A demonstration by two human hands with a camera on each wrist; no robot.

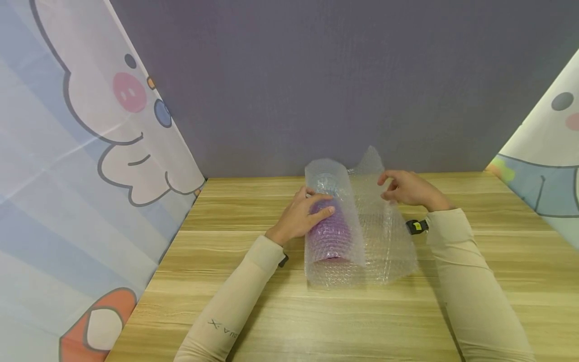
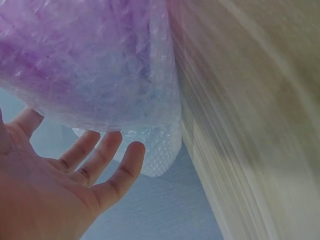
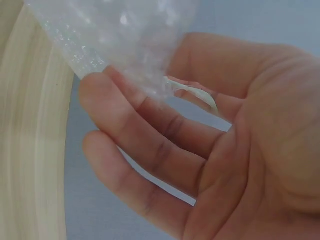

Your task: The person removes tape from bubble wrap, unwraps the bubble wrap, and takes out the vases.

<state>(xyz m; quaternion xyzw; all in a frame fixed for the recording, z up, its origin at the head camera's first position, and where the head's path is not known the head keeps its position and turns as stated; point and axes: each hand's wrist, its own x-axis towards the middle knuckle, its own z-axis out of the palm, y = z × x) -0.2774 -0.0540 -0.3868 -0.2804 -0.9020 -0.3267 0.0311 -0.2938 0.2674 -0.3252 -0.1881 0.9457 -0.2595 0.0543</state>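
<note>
Purple cylinder (image 1: 332, 240), shading to pale blue at its far end, lies on its side on the wood-grain tabletop (image 1: 384, 327), long axis pointing away from the wearer. I see it through a layer of clear bubble wrap (image 1: 384, 246); one part of the sheet is folded over it, the rest spreads to its right. The wrap extends past both ends of the cylinder, and one far corner stands up in front of the grey backdrop (image 1: 334, 85).

Left hand (image 1: 299, 215): rests on the wrapped cylinder from its left side. I record this grip as spread, thumb and fingers apart against the plastic.

Right hand (image 1: 413, 191): at the sheet's right edge. On my right wrist view this grip pinches the bubble wrap between thumb and bent fingers.

Beige sleeves (image 1: 477, 291) cover both forearms; I note dark lettering on the left one. A black strap (image 1: 416, 227) shows by the right wrist. Cartoon-printed fabric (image 1: 50, 176) hangs left of the tabletop.
</note>
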